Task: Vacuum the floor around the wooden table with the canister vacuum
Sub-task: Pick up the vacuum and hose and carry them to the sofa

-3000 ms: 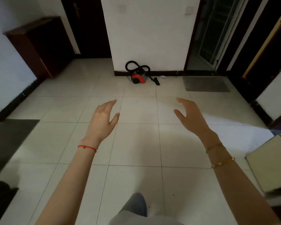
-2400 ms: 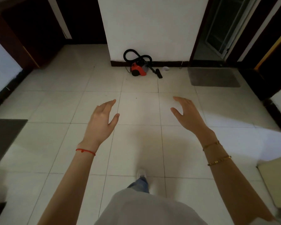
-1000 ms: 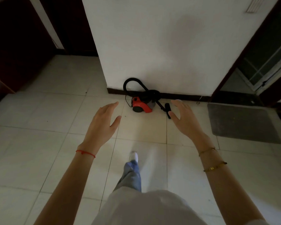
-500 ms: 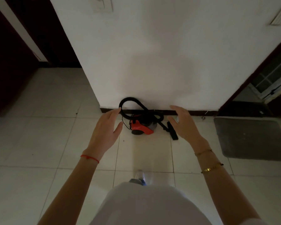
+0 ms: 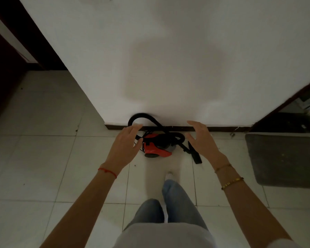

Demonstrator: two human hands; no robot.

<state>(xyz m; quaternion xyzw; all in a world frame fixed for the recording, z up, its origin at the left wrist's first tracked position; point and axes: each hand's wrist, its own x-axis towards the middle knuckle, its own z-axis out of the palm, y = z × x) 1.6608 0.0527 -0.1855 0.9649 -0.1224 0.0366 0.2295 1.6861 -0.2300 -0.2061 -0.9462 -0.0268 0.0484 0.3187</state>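
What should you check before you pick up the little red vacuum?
1. Both hands free: left hand and right hand hold nothing. Ok.
2. Vacuum close enough to reach: cannot tell, both hands are above it, not touching.
3. Hose untangled: not ok, it loops against the wall.
4. Nozzle lying free on the floor. Ok.
5. Cord plugged in: cannot tell.
6. Mat out of the way, off to the right. Ok.

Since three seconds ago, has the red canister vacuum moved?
No. The red canister vacuum remains against the dark baseboard under the white wall; only the camera approached.
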